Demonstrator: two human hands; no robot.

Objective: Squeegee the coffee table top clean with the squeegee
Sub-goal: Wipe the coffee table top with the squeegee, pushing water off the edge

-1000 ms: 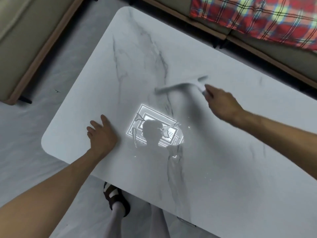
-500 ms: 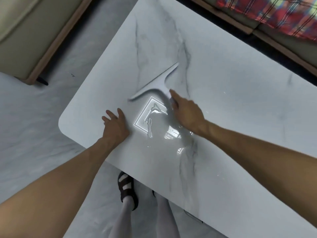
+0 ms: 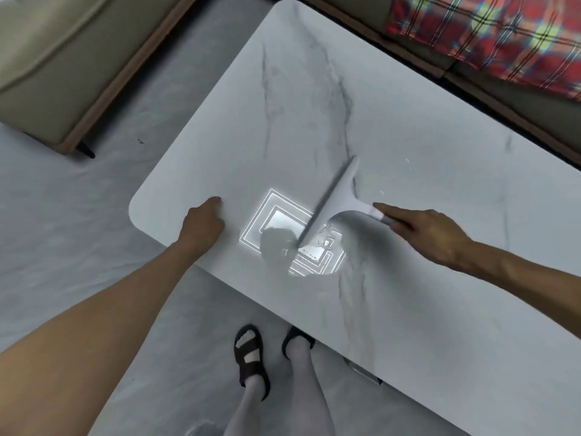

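Observation:
The white marble coffee table top [image 3: 393,127] fills the middle of the view. A pale grey squeegee [image 3: 338,196] lies with its long blade on the top, running from upper right to lower left across a bright ceiling-light reflection [image 3: 283,228]. My right hand [image 3: 430,234] grips its handle, index finger stretched along it. My left hand [image 3: 202,226] rests near the table's left corner, fingers curled under, holding nothing.
A beige sofa with a wooden base [image 3: 63,70] stands at upper left. Another sofa with a red plaid blanket [image 3: 490,36] runs along the table's far side. My sandalled feet [image 3: 251,357] stand on the grey floor at the near edge.
My right hand has swung the squeegee from the table's middle to the near left, then back right, turning its blade steeper. My left hand stays by the corner, fingers now curled.

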